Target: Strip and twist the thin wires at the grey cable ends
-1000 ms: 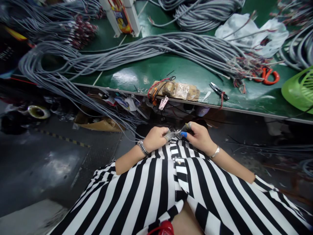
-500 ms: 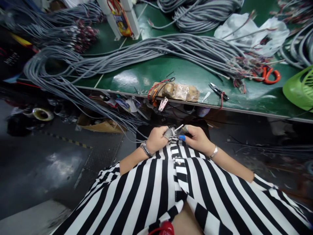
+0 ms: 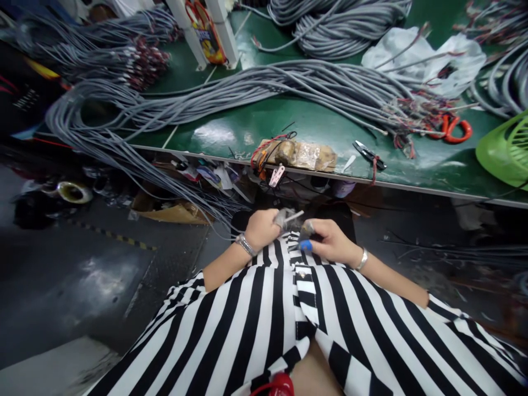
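1. Looking down at our lap, we hold both hands close together over a black-and-white striped garment (image 3: 268, 308), just below the near edge of the green surface (image 3: 330, 124).
2. Our left hand (image 3: 260, 228) is closed in a fist, and its fingers (image 3: 281, 219) pinch the end of a grey cable (image 3: 291, 216). The pale stub sticks out of the fist, its long axis slanting from lower left to upper right, so it points toward the surface edge.
3. Our right hand (image 3: 330, 242) sits just beside the left, apart from the stub. Its fingers are curled and pressed together round a small dark thing (image 3: 307, 228) that we cannot identify, and a blue tip (image 3: 306, 246) shows at the thumb.
4. A cable bundle (image 3: 136, 159) spills over the surface edge and hangs down toward our left hand.
5. A green plastic basket (image 3: 505, 151) stands at the right end of the surface; we cannot tell what it holds.
6. A cardboard box (image 3: 169, 212) sits under the surface, its contents unclear.
7. A white plastic bag (image 3: 424, 55) lies crumpled on the far side, with cable ends across it.
8. Near the edge lies a tape-wrapped brown block (image 3: 307, 155) with red and black wires on its left end, and cutters (image 3: 368, 152) lie to its right.
9. Orange-handled scissors (image 3: 454, 129) rest among stripped cable ends.
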Available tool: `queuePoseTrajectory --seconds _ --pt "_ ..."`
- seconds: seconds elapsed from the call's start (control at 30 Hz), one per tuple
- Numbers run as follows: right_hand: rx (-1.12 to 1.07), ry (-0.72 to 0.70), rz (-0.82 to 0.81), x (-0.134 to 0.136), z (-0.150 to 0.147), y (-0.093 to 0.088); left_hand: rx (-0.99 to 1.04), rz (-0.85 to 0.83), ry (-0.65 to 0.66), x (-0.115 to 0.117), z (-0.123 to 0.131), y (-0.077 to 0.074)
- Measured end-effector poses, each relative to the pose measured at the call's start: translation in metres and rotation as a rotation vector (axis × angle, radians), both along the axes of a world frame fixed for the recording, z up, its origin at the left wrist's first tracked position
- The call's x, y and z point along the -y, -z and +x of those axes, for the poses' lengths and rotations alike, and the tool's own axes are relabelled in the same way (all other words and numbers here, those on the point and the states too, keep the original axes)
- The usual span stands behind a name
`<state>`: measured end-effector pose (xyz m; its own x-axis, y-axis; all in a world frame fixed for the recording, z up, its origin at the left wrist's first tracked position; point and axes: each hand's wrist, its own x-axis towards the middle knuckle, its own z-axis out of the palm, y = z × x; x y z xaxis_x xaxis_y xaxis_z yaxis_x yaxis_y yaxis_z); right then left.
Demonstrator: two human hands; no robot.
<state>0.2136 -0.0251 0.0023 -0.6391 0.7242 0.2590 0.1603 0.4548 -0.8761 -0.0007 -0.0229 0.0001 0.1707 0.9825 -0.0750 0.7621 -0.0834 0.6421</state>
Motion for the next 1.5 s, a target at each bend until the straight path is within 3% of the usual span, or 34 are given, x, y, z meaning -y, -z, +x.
queuePoseTrajectory --seconds 0.07,0.13,0.2,0.27,0.4,0.57,0.63,0.7,0.8,0.87,0.93,1.0,1.1,1.2,1.27,1.37,1.5 --pt "-0.026 -0.035 -0.012 0.0 0.001 -0.003 0.23 -0.132 -0.157 -0.001 -0.005 0.006" --pt "-0.048 0.148 -0.083 -0.004 0.001 -0.001 0.411 -0.285 -0.235 0.001 -0.006 0.009" --pt "-0.075 0.354 -0.186 -0.009 -0.001 0.005 0.495 -0.382 -0.234 0.006 -0.003 0.008" --pt "-0.088 0.426 -0.264 -0.014 -0.005 0.01 0.514 -0.411 -0.196 0.01 0.002 0.005" --pt "-0.03 0.317 -0.213 -0.016 -0.011 0.009 0.495 -0.399 -0.15 0.011 0.006 0.002" --pt "0.068 0.301 -0.154 -0.015 -0.008 0.007 0.721 -0.387 -0.327 0.006 -0.001 0.008" --pt "0.074 0.372 -0.168 -0.017 -0.007 0.011 0.803 -0.318 -0.283 0.008 -0.005 0.01" --pt "0.045 0.433 -0.223 -0.019 -0.007 0.014 0.737 -0.175 -0.162 0.012 -0.008 0.011" --pt "-0.009 0.462 -0.347 -0.021 -0.01 0.016 0.386 0.167 -0.002 0.018 -0.013 0.013" --pt "-0.025 0.448 -0.414 -0.02 -0.011 0.015 0.148 0.369 0.04 0.019 -0.016 0.013" --pt "-0.031 0.426 -0.434 -0.018 -0.011 0.013 0.01 0.463 0.079 0.019 -0.019 0.012" --pt "-0.026 0.407 -0.4 -0.016 -0.009 0.011 -0.044 0.428 0.145 0.018 -0.021 0.01" --pt "-0.004 0.404 -0.319 -0.015 -0.006 0.011 0.032 0.222 0.244 0.017 -0.02 0.001" --pt "0.006 0.39 -0.294 -0.016 -0.005 0.013 0.321 -0.084 0.249 0.019 -0.017 -0.006" --pt "0.059 0.362 -0.265 -0.019 -0.003 0.011 0.522 -0.248 0.17 0.021 -0.014 -0.007" --pt "0.268 0.392 -0.015 -0.022 0.004 0.0 0.653 -0.309 0.031 0.024 -0.01 -0.007" --pt "0.446 0.386 0.42 -0.024 0.014 -0.023 0.64 -0.265 -0.03 0.025 -0.009 -0.009"
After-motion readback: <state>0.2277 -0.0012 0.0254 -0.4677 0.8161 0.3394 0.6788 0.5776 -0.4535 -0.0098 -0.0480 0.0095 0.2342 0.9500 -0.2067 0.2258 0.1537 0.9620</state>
